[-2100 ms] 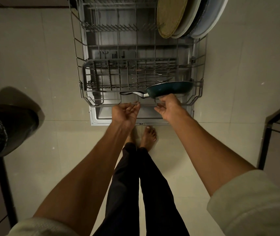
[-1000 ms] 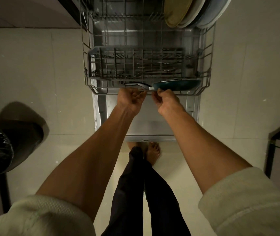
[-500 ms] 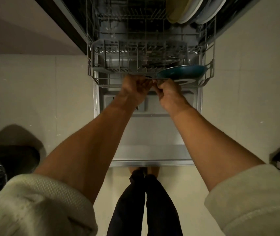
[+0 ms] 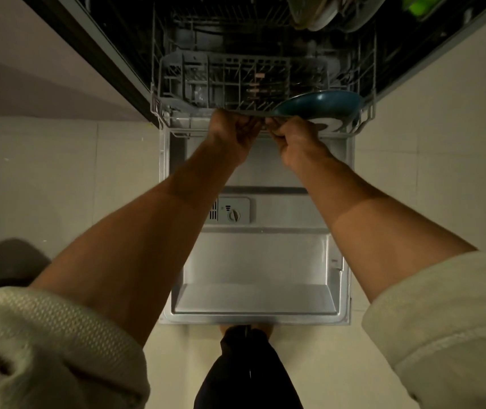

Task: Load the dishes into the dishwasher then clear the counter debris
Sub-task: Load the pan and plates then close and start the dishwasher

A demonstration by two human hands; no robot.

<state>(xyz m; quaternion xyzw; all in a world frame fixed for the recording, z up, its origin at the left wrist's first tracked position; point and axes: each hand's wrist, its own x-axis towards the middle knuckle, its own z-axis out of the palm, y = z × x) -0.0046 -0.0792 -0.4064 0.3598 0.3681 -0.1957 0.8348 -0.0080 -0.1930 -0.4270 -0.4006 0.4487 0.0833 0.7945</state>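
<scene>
The lower wire rack point(image 4: 159, 107) of the dishwasher sits mostly inside the tub, above the open door point(image 4: 259, 261). A teal frying pan point(image 4: 321, 106) lies at the rack's front right. A grey cutlery basket point(image 4: 194, 78) stands behind the front rail. Several plates point(image 4: 318, 13) lean at the back right. My left hand point(image 4: 232, 134) and my right hand point(image 4: 291, 140) are side by side at the middle of the rack's front rail, fingers curled round it. The fingertips are hidden by the rail and pan.
The open door lies flat over the tiled floor point(image 4: 58, 187), with its detergent dispenser point(image 4: 232, 211) in the middle. A dark bin point(image 4: 2, 264) stands at the left. A pale counter underside point(image 4: 29, 69) runs along the upper left. My legs point(image 4: 247, 370) are below the door's edge.
Both hands have pushed the rack forward into the dishwasher, and more of the open door now shows below it. The pan and plates rode in with the rack.
</scene>
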